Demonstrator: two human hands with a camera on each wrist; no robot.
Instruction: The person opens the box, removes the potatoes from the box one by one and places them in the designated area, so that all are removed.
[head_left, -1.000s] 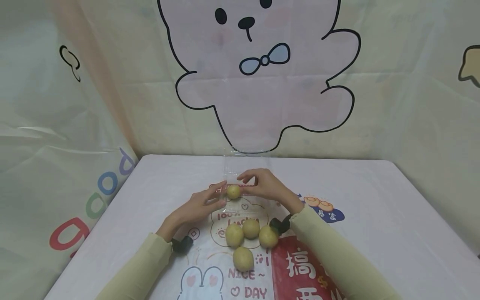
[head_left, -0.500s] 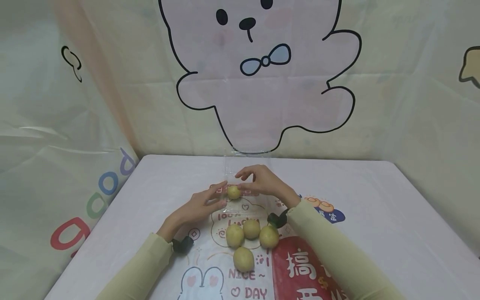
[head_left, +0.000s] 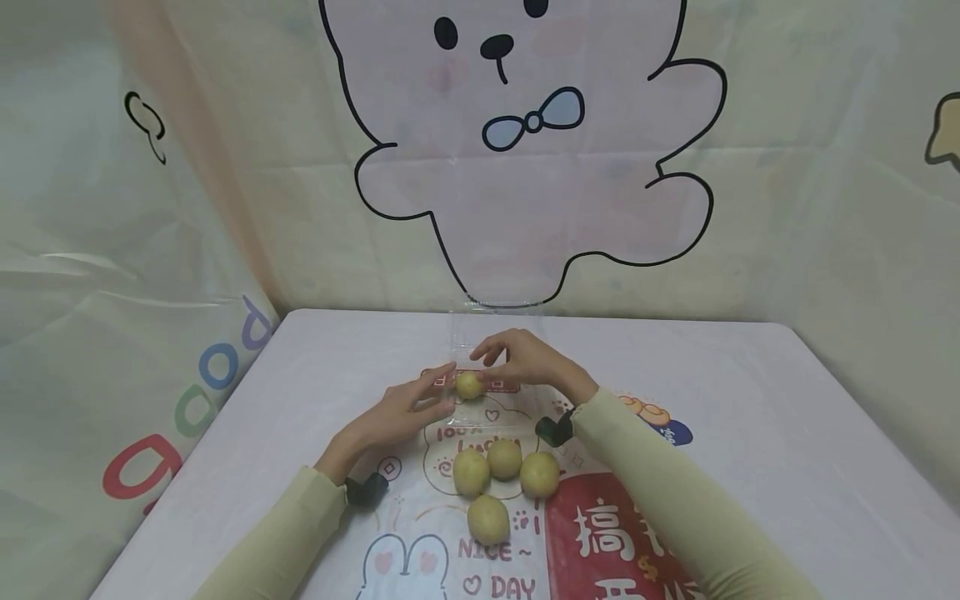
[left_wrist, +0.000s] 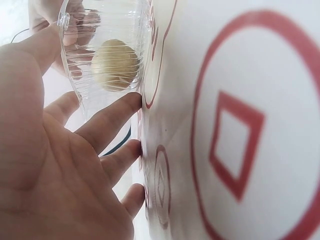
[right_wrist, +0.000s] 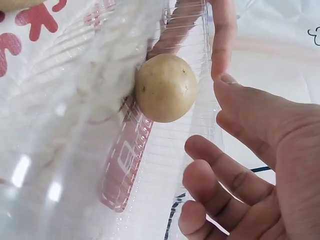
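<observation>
A clear plastic box (right_wrist: 55,165) with its lid raised stands on the table beyond the loose fruits. Inside lies one round yellow fruit (head_left: 469,385), seen through the ribbed wall in the left wrist view. My left hand (head_left: 408,410) is at the box's left side, fingers extended, the thumb reaching its rim (left_wrist: 64,20). Over the right part of the box is my right hand (head_left: 525,365), its fingers loosely bent. The right wrist view shows those fingers (right_wrist: 200,180) apart from the fruit, with nothing held.
Several similar yellow fruits (head_left: 488,521) sit on the printed tablecloth (head_left: 420,550), nearer to me than the box. Black wrist cameras (head_left: 367,490) are worn below both hands. A curtain with a cartoon bear (head_left: 495,200) hangs behind the table.
My right hand has risen slightly and shifted a little left, and its forearm has moved with it. The left hand stays at the box, and the fruits keep their places.
</observation>
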